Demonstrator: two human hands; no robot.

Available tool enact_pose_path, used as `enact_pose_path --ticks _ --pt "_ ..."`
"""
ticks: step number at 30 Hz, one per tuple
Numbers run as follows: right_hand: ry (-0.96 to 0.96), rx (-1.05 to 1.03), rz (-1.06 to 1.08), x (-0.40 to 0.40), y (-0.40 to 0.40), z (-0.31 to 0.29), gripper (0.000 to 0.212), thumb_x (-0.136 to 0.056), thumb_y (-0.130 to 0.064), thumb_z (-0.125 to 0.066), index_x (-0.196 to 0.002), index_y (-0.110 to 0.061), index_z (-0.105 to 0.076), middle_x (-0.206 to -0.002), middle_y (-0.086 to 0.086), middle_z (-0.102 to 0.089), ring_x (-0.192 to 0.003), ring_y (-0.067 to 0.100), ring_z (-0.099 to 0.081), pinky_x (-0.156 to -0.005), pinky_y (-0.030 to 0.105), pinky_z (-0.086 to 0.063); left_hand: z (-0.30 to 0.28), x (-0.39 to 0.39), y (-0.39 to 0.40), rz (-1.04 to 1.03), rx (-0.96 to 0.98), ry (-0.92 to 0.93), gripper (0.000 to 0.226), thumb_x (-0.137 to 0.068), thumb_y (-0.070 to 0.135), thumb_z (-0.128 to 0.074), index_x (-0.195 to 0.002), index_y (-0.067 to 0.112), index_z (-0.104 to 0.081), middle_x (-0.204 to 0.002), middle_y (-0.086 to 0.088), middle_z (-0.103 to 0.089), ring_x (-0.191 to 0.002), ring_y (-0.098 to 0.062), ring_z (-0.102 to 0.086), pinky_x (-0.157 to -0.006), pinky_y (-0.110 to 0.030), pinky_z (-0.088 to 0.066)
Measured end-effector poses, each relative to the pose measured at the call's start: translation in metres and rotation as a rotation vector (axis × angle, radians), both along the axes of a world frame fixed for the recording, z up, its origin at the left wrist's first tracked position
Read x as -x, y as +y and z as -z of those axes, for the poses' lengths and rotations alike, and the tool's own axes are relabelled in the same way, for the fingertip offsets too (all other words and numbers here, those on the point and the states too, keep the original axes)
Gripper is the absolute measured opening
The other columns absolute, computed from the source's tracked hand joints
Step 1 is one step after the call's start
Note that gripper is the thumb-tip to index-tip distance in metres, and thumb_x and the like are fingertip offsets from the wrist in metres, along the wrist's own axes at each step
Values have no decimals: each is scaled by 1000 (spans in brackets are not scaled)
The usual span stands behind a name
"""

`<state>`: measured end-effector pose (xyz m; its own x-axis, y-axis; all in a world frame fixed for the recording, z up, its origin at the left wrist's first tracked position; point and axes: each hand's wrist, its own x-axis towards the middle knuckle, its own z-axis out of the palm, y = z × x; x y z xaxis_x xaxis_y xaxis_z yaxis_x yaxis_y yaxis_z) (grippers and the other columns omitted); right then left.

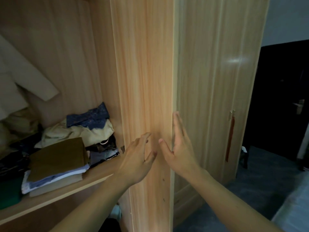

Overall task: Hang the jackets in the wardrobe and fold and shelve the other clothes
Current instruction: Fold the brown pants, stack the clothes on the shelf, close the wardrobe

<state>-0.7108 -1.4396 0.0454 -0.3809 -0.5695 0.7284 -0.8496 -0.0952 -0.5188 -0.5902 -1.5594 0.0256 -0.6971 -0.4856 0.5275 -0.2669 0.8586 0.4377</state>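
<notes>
An open wardrobe door (145, 72) of light wood stands edge-on in the middle of the view. My left hand (138, 158) lies against its inner face with fingers loosely spread. My right hand (178, 148) presses flat on the door's outer edge, fingers straight. On the shelf (70, 190) to the left sits a folded stack with a brown garment (58, 156) on top, over white and beige pieces. Behind it lies a heap of unfolded clothes with a blue patterned one (88, 117) on top. A beige jacket (21, 76) hangs at the far left.
A shut wardrobe door (217, 81) with a red handle (230, 138) stands to the right. Beyond it is a dark doorway (280, 97) with a metal handle. Dark floor runs below right, and a pale bed edge (294, 210) shows at the bottom right corner.
</notes>
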Motion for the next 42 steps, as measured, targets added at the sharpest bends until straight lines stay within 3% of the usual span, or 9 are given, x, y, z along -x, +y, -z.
enact_pose_path --ticks 4,7,12,18,23,28,34,38,42 --pt "4 101 -84 -7 -2 2 74 -98 -4 -50 -157 -22 -9 -164 -7 -8 -150 3 -6 -120 19 -10 3 -12 12 -20 70 -57 62 -91 49 -41 -149 34 -25 -145 7 -44 -131 -16 -43 -106 -40 -39" --pt "80 165 -126 -13 -5 5 81 -90 18 -44 -156 -18 -14 -162 2 -20 -149 11 -18 -121 31 -20 7 -20 15 -62 130 -66 67 -86 40 -40 -151 28 -30 -153 8 -36 -137 -14 -35 -113 -36 -33" --pt "69 159 -209 -31 -25 10 80 -94 10 -50 -156 -24 -13 -138 9 -54 -118 8 -58 -98 36 -52 14 -42 -5 -72 109 -40 68 -86 31 -39 -153 23 -30 -159 5 -28 -143 -16 -30 -117 -32 -28" --pt "-106 15 -423 -66 -50 8 65 -98 -11 -55 -148 -43 -28 -152 -15 -41 -136 11 -44 -112 41 -40 14 -93 -27 -96 141 -26 67 -90 38 -21 -152 18 -34 -156 -1 -35 -140 -17 -34 -114 -27 -29" --pt "-39 19 -425 -110 -88 7 66 -98 -12 -55 -153 -31 -25 -159 -16 -26 -146 5 -25 -115 48 -36 13 -137 -55 -181 171 -110 64 -86 30 -29 -149 22 -36 -155 0 -35 -135 -22 -39 -109 -40 -40" --pt "27 3 -373 -160 -134 9 67 -99 -21 -54 -154 -36 -18 -158 -10 -26 -146 5 -23 -116 43 -35 7 -187 -80 -251 168 -121 69 -82 41 -17 -143 22 -43 -153 0 -37 -130 -23 -42 -105 -40 -42" --pt "87 -62 -325 -206 -186 14 80 -95 -18 -59 -153 -45 -11 -162 -16 -10 -148 4 -15 -118 37 -31 10 -235 -126 -268 113 -108 60 -96 24 -46 -153 22 -28 -157 2 -31 -136 -18 -34 -112 -29 -31" --pt "153 -176 -292 -219 -210 21 77 -98 -10 -52 -152 -45 -11 -161 -24 2 -149 0 -7 -118 18 -15 13 -252 -155 -278 50 -129 67 -97 27 -48 -156 23 -17 -160 1 -24 -142 -18 -27 -114 -29 -27" --pt "210 -128 -248 -218 -242 11 94 -88 -5 -67 -154 -42 -12 -163 -13 3 -150 7 -5 -121 42 -24 9 -266 -180 -276 44 -206 75 -94 24 -51 -157 31 -11 -163 1 -16 -144 -22 -23 -114 -32 -27"
